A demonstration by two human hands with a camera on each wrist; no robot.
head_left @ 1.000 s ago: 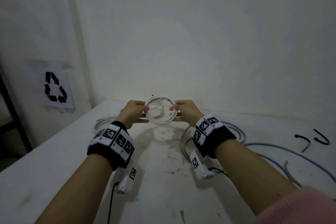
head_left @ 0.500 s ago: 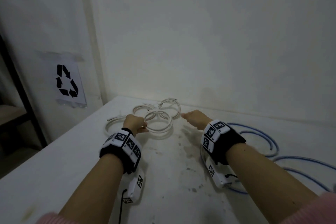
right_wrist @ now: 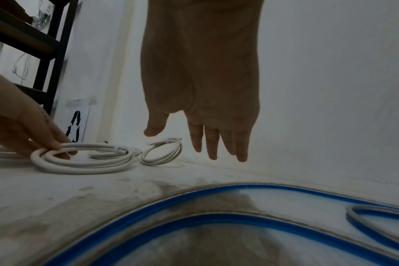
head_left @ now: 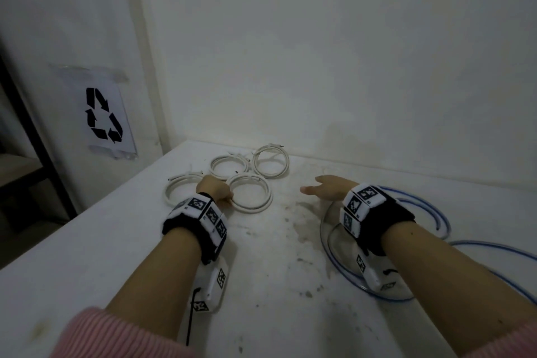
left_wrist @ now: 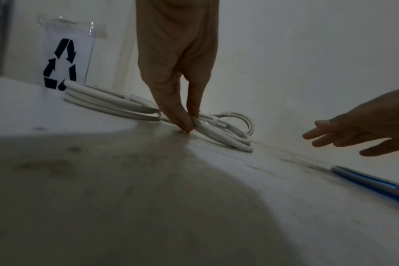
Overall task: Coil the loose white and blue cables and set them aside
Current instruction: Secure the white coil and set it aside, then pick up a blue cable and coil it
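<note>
A coiled white cable (head_left: 250, 209) lies flat on the white table (head_left: 116, 241) near the back left corner. My left hand (head_left: 216, 192) pinches its left rim between thumb and fingers (left_wrist: 182, 120), down at the table surface; the coil (left_wrist: 228, 140) shows close up in that wrist view. My right hand (head_left: 325, 189) hovers just right of the coil, fingers straight and holding nothing (right_wrist: 185, 142). A loose blue cable (head_left: 436, 212) loops over the table under and beyond my right wrist (right_wrist: 216, 189).
Three more white coils (head_left: 271, 164) (head_left: 229, 166) (head_left: 178, 186) lie behind and left of the held one. Walls close the back and left. A recycling sign (head_left: 104, 116) hangs on the left wall beside a black shelf frame (head_left: 29, 139).
The white coil came down from mid-air, where both hands held it, onto the table beside the other coils. My right hand let go and drew away to the right.
</note>
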